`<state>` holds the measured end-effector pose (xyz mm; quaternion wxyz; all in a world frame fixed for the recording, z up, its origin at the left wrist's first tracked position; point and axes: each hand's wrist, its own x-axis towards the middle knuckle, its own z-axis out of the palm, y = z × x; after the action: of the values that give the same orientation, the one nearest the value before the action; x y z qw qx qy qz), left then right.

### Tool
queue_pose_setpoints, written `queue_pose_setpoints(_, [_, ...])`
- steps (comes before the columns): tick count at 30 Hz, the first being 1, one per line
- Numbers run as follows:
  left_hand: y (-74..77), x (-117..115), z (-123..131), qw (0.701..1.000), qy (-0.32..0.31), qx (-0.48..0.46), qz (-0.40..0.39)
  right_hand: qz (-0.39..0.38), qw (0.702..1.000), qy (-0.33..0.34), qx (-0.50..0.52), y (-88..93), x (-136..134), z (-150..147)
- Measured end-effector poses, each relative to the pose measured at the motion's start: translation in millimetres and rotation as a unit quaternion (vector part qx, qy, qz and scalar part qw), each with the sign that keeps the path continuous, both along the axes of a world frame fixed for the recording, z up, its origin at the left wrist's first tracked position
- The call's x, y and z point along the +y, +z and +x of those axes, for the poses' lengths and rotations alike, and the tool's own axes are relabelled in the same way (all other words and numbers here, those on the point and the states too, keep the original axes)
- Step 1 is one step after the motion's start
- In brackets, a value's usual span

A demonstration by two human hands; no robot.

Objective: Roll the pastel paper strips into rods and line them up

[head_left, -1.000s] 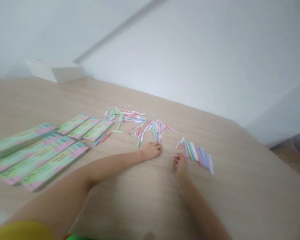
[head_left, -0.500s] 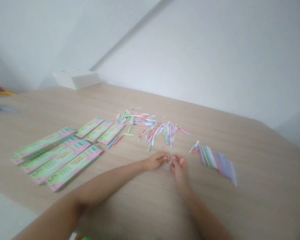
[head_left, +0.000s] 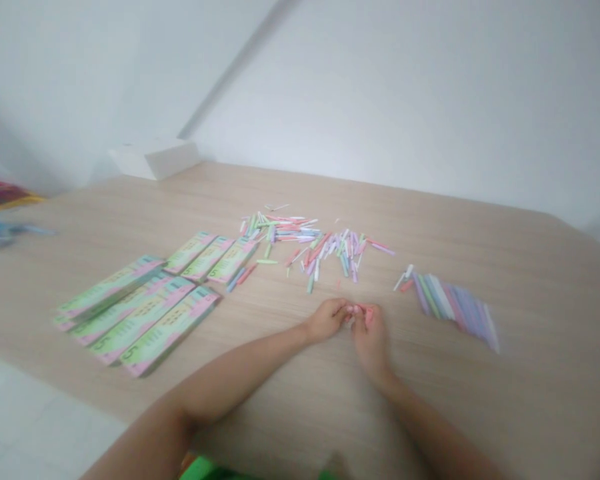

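Note:
Over the wooden table, my left hand [head_left: 327, 320] and my right hand [head_left: 373, 339] meet at their fingertips. The right hand is closed on a pink piece [head_left: 369, 315], partly hidden by its fingers. My left fingers are pinched together against the right ones; what they hold is too blurred to tell. Beyond the hands lies a loose pile of short pastel sticks [head_left: 325, 248] in pink, green, blue, purple and white. To the right, longer pastel sticks [head_left: 453, 303] lie side by side in a slanted row, with a few short ones at its left end.
Several flat green-and-pink boxes [head_left: 167, 330] marked 5 lie at the left, with shorter boxes [head_left: 233, 260] behind them. A blue and a pink stick [head_left: 247, 275] lie beside these. A white box [head_left: 155, 159] stands at the back against the wall. Blurred blue and white things [head_left: 0, 232] are at far left.
My hands have come together from slightly apart, the fingertips now touching around the pink piece. The view has shifted a little; the boxes and sticks keep their places on the table.

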<state>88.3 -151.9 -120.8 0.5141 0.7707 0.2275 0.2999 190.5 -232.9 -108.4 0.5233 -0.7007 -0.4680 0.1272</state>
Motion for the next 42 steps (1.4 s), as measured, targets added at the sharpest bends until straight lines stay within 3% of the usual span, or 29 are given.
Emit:
queue_pose_setpoints(3, [0.4,6,-3,0.994,0.094,0.008,0.054,-0.028,0.999,-0.025,0.032,-0.2,-1,1])
queue_pose_setpoints(5, [4.3,23,-9,0.978,0.131,0.038,0.157,-0.025,0.994,-0.028,0.099,0.9,-1,0])
queue_pose_setpoints(7, [10.8,49,-15,0.944,0.126,0.11,0.284,-0.015,0.98,-0.011,0.198,2.3,1,0])
queue_pose_setpoints(10, [21.5,88,-16,0.893,0.03,0.206,0.399,0.005,0.941,0.006,0.339,3.9,6,3])
queue_pose_setpoints(13, [29.8,112,-11,0.84,-0.094,0.243,0.476,0.02,0.92,0.015,0.392,4.0,8,5])
queue_pose_setpoints(17, [34.7,115,-3,0.797,-0.118,0.254,0.535,0.033,0.903,0.031,0.427,0.7,7,7])
queue_pose_setpoints(21, [33.0,92,-3,0.819,-0.071,0.262,0.505,0.049,0.895,0.036,0.441,-1.9,11,12])
queue_pose_setpoints(25, [28.6,54,-15,0.904,-0.015,0.187,0.384,0.057,0.895,0.045,0.44,0.6,18,22])
queue_pose_setpoints(28, [26.4,29,-28,0.951,-0.041,0.094,0.291,0.039,0.903,0.082,0.421,2.4,18,23])
queue_pose_setpoints(33, [23.6,6,-46,0.965,-0.127,0.071,0.219,-0.026,0.917,0.209,0.34,5.8,10,12])
queue_pose_setpoints(38, [20.9,-10,-49,0.97,-0.066,0.089,0.215,-0.083,0.91,0.259,0.314,8.4,3,9])
queue_pose_setpoints(42, [22.8,-13,-47,0.962,-0.083,0.107,0.239,-0.09,0.913,0.286,0.277,5.9,1,15])
